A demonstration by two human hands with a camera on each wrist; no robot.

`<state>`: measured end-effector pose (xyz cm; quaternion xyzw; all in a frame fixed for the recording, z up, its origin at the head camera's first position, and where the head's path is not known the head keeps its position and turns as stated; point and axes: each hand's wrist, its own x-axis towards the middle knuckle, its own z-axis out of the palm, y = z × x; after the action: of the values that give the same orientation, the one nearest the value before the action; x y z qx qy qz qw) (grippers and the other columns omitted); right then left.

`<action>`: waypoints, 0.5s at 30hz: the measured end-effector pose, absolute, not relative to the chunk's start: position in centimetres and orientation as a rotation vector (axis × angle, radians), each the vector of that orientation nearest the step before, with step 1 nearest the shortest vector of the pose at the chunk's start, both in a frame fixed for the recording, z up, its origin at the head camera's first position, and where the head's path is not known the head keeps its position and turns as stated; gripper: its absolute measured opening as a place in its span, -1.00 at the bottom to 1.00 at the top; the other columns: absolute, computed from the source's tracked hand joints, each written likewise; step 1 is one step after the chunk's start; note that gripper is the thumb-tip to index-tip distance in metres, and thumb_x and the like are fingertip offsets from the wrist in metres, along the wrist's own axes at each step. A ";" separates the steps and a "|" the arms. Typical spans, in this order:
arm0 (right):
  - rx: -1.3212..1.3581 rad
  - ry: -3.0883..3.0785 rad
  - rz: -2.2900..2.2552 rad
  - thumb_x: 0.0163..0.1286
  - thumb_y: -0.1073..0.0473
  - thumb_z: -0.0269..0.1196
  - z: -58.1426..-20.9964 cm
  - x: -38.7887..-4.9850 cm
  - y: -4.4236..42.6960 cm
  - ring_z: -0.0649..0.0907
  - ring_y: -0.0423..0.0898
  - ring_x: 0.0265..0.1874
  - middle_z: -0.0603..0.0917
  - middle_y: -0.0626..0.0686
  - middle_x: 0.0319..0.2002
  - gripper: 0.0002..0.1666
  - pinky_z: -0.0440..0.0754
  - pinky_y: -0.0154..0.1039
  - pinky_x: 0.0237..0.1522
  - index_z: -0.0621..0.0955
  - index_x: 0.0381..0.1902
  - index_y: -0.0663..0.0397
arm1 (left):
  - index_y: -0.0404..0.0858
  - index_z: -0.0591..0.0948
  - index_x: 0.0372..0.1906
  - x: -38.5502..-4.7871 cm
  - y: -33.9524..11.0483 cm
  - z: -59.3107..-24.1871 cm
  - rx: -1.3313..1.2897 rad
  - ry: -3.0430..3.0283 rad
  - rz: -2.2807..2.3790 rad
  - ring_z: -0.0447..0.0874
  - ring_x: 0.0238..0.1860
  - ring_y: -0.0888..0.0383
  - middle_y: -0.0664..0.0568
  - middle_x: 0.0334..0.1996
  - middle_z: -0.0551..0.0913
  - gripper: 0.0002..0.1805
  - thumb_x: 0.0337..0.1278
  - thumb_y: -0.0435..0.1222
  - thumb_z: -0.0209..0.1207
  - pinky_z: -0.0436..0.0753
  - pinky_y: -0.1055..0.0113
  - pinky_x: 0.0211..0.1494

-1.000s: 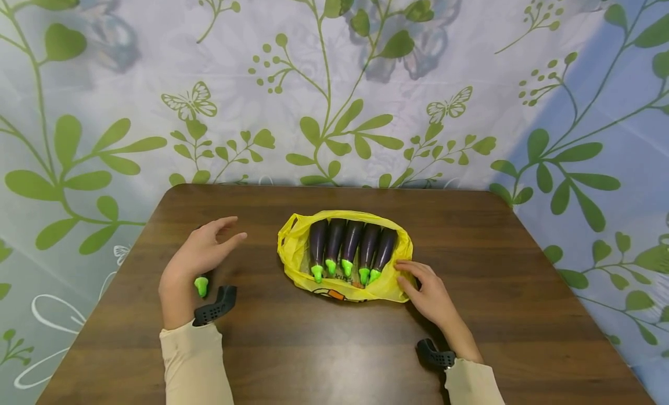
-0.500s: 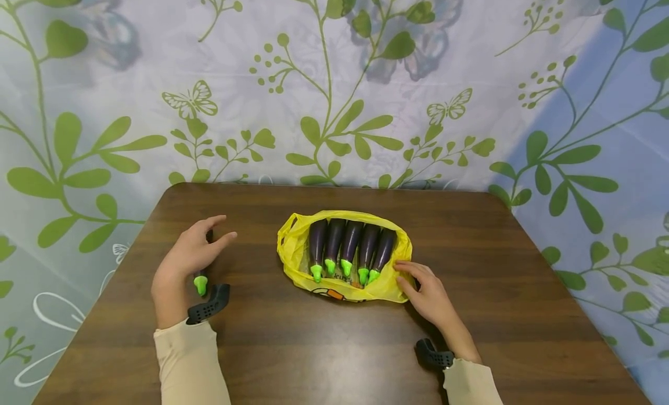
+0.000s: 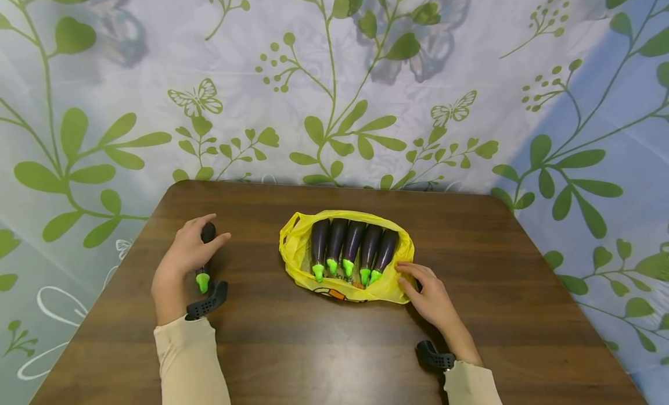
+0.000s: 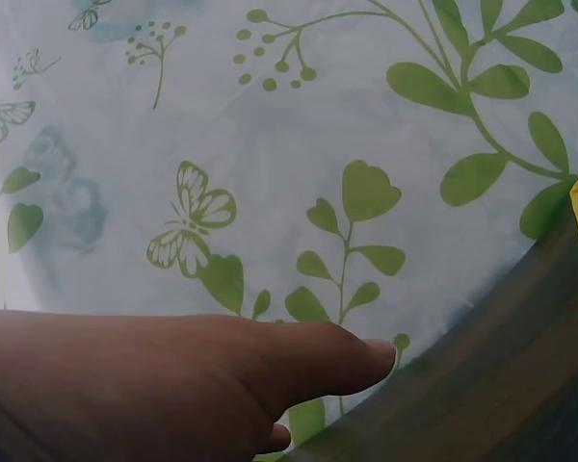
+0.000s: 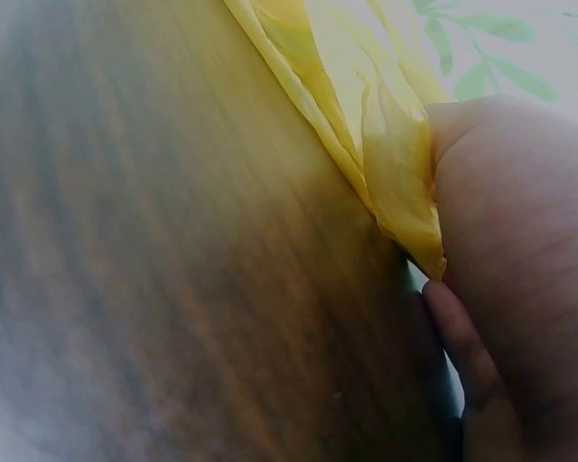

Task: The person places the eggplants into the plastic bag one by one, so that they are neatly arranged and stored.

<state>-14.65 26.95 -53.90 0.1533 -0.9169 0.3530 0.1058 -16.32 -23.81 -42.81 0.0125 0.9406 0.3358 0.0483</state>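
In the head view a yellow plastic bag [image 3: 389,286] lies mid-table, its mouth spread wide. Several dark purple eggplants [image 3: 352,242] with bright green stems lie side by side inside it. My right hand [image 3: 430,291] holds the bag's right edge between thumb and fingers; the right wrist view shows the yellow plastic [image 5: 400,164] against that hand [image 5: 520,231]. On the left, one loose eggplant [image 3: 208,233] lies partly hidden beneath my left hand [image 3: 183,248], whose thumb and fingers are spread around it. Contact there cannot be told. The left wrist view shows mostly the thumb [image 4: 318,361].
The brown wooden table [image 3: 313,347] ends at a patterned cloth backdrop [image 3: 251,103] with green leaves and butterflies. A bag handle loop [image 3: 290,225] sticks out at the bag's left end. Black straps [image 3: 209,303] circle both wrists.
My left hand has shifted slightly left and lower over the loose eggplant, more of which shows between thumb and fingers. The right hand and bag have stayed in place.
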 end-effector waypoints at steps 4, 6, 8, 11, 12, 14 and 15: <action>0.447 -2.700 1.043 0.47 0.17 0.33 -53.9 -14.6 26.9 0.54 0.24 0.29 0.66 0.16 0.25 -0.64 0.45 0.30 0.31 0.70 0.18 0.14 | -0.43 0.07 0.61 -16.6 -24.0 -43.3 0.027 2.881 1.037 -0.12 0.51 -0.59 -0.58 0.53 -0.04 -0.15 0.55 0.02 0.06 0.12 -0.55 0.37; 0.445 -2.702 1.044 0.48 0.17 0.33 -53.9 -14.6 26.9 0.54 0.24 0.29 0.66 0.16 0.25 -0.63 0.45 0.30 0.31 0.70 0.18 0.14 | -0.43 0.07 0.61 -16.7 -24.1 -43.7 0.019 2.888 1.050 -0.12 0.51 -0.58 -0.58 0.53 -0.03 -0.15 0.55 0.01 0.06 0.12 -0.54 0.38; 0.443 -2.704 1.045 0.48 0.17 0.32 -53.9 -14.6 26.9 0.54 0.24 0.29 0.66 0.16 0.25 -0.63 0.45 0.30 0.32 0.70 0.18 0.14 | -0.44 0.06 0.61 -16.9 -24.2 -44.0 0.014 2.898 1.063 -0.11 0.51 -0.59 -0.58 0.53 -0.01 -0.15 0.54 0.00 0.06 0.13 -0.53 0.39; 0.441 -2.706 1.046 0.48 0.17 0.32 -53.9 -14.6 26.9 0.53 0.24 0.29 0.66 0.16 0.25 -0.63 0.45 0.30 0.32 0.70 0.18 0.14 | -0.46 0.06 0.60 -17.2 -24.3 -44.5 -0.002 2.914 1.091 -0.11 0.50 -0.60 -0.58 0.53 -0.01 -0.15 0.54 -0.02 0.07 0.12 -0.52 0.40; 0.441 -2.707 1.045 0.48 0.17 0.32 -53.9 -14.6 26.9 0.53 0.24 0.30 0.66 0.16 0.25 -0.63 0.45 0.30 0.32 0.70 0.18 0.14 | -0.46 0.06 0.60 -17.2 -24.3 -44.6 -0.009 2.921 1.097 -0.11 0.50 -0.61 -0.59 0.53 -0.01 -0.16 0.54 -0.03 0.07 0.12 -0.52 0.39; 0.439 -2.708 1.044 0.48 0.17 0.32 -53.9 -14.6 26.9 0.53 0.24 0.30 0.66 0.16 0.25 -0.63 0.45 0.30 0.32 0.70 0.18 0.14 | -0.47 0.06 0.60 -17.3 -24.5 -44.8 -0.033 2.926 1.111 -0.12 0.50 -0.62 -0.59 0.52 -0.03 -0.16 0.54 -0.04 0.07 0.11 -0.53 0.39; 0.438 -2.709 1.043 0.48 0.17 0.32 -53.9 -14.6 26.9 0.53 0.24 0.30 0.66 0.16 0.25 -0.63 0.45 0.30 0.32 0.70 0.18 0.14 | -0.46 0.06 0.60 -17.2 -24.5 -44.9 -0.048 2.926 1.117 -0.13 0.50 -0.62 -0.59 0.53 -0.04 -0.17 0.54 -0.05 0.07 0.11 -0.54 0.38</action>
<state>-14.56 26.87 -53.89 0.1483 -0.9179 0.3535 0.1027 -17.24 -24.52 -44.85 -0.0154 0.9341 0.3565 0.0046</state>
